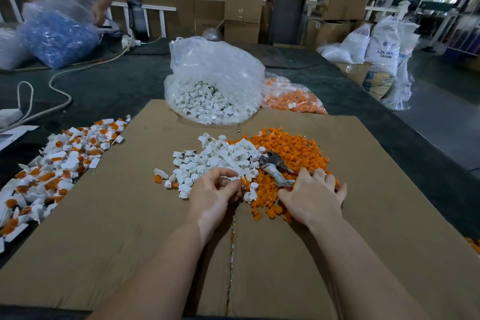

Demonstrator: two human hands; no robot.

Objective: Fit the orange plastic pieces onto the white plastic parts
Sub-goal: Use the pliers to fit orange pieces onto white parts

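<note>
A heap of loose white plastic parts lies on the cardboard sheet, with a heap of small orange pieces to its right. My left hand is at the near edge of the white heap, fingers curled round a white part. My right hand lies palm down on the near orange pieces with fingers spread. Whether it holds a piece is hidden under the palm.
Fitted white-and-orange parts pile up at the left. Pliers lie between the heaps. Behind stand a clear bag of white parts and a bag of orange pieces. A person handles a bag of blue parts at far left.
</note>
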